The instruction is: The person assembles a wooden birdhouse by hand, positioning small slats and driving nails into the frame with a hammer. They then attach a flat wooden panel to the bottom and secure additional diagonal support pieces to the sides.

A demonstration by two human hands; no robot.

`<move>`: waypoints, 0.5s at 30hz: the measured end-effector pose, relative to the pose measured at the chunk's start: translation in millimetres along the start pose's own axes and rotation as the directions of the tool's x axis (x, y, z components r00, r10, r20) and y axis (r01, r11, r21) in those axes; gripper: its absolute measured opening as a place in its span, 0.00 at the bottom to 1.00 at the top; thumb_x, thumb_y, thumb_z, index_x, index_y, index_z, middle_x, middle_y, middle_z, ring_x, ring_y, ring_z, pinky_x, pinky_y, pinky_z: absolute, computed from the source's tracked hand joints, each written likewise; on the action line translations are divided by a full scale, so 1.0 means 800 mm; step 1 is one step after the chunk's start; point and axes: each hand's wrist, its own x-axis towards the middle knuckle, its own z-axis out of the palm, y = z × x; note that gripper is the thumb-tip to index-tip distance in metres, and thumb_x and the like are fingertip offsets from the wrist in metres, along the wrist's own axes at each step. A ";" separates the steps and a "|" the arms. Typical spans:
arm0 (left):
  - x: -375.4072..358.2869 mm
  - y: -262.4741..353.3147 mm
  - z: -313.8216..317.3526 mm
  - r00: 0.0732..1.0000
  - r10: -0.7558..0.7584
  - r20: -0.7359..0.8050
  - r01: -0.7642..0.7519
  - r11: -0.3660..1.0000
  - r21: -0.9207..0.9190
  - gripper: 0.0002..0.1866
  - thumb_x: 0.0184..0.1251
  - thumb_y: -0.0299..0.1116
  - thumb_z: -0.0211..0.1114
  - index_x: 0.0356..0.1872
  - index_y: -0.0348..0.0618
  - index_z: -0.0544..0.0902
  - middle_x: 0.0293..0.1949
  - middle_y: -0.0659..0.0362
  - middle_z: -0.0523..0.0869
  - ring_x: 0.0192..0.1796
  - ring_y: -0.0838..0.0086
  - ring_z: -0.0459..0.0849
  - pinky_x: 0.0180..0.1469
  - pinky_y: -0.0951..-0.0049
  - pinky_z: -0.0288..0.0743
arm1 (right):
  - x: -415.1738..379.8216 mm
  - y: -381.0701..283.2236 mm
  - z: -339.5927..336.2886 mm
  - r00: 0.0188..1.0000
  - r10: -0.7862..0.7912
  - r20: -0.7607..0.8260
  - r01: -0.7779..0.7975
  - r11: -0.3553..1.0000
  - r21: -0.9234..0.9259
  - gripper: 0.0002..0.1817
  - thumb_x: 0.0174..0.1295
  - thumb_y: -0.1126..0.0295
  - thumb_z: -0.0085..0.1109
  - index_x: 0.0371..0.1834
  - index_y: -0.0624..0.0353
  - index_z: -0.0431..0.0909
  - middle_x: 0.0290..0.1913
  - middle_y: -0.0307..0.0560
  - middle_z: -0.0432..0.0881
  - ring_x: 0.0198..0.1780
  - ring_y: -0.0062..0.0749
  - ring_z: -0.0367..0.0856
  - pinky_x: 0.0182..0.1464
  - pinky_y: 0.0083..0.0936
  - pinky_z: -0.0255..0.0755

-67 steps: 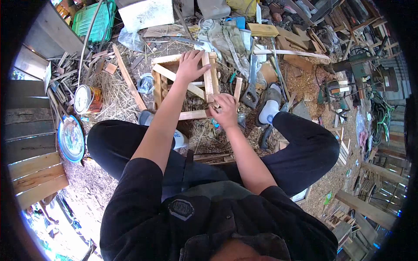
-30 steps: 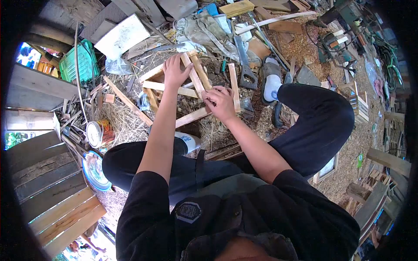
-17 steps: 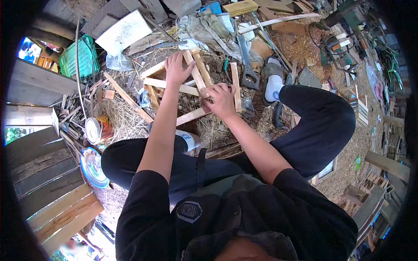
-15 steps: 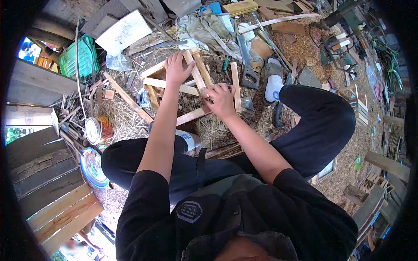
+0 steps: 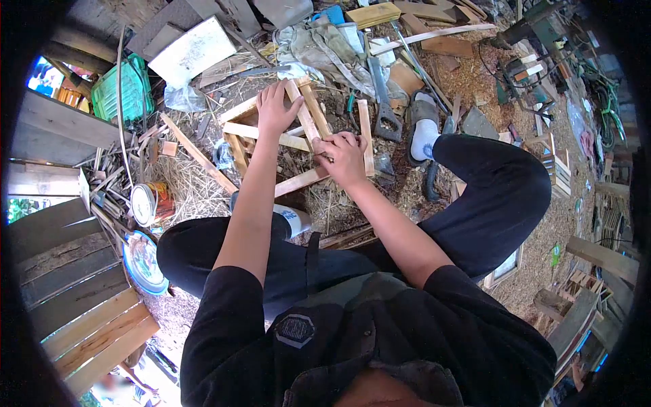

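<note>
The ground (image 5: 475,81) is bare earth strewn with sawdust, straw and wood scraps. At its centre rests a wooden frame (image 5: 271,136) of pale slats. At 12 o'clock of the frame lies a crumpled grey cloth (image 5: 325,47); at 1 o'clock, a handsaw (image 5: 381,102) and loose boards (image 5: 434,37). At 10 o'clock sits a green plastic crate (image 5: 122,88) beside a white sheet (image 5: 193,51). At 8 o'clock stand a tin can (image 5: 150,202) and a blue round plate (image 5: 142,261). At 3 o'clock, power tools (image 5: 525,68) lie among cables.
</note>
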 end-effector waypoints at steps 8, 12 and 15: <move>0.004 -0.004 0.009 1.000 -0.024 0.008 0.024 1.000 0.020 0.39 0.68 0.61 0.71 0.73 0.47 0.77 0.67 0.51 0.82 0.72 0.51 0.75 0.78 0.46 0.59 | 0.004 0.002 -0.006 0.999 -0.036 0.006 0.036 0.999 0.005 0.16 0.58 0.59 0.79 0.51 0.35 0.91 0.51 0.29 0.86 0.62 0.35 0.79 0.67 0.56 0.60; 0.010 -0.010 0.022 0.994 -0.088 0.064 0.087 0.996 0.028 0.39 0.65 0.61 0.72 0.72 0.50 0.77 0.65 0.51 0.82 0.71 0.49 0.74 0.78 0.44 0.56 | 0.001 0.006 0.001 1.000 -0.020 0.008 0.020 1.000 -0.015 0.19 0.58 0.61 0.79 0.54 0.35 0.91 0.52 0.30 0.87 0.63 0.36 0.78 0.69 0.57 0.60; 0.011 -0.015 0.027 0.992 -0.101 0.071 0.100 0.995 0.012 0.40 0.65 0.62 0.73 0.72 0.51 0.77 0.65 0.51 0.81 0.71 0.49 0.73 0.78 0.43 0.54 | 0.000 0.008 0.003 1.000 -0.010 0.024 0.010 1.000 -0.020 0.21 0.58 0.62 0.79 0.57 0.35 0.91 0.53 0.31 0.87 0.64 0.37 0.78 0.70 0.59 0.60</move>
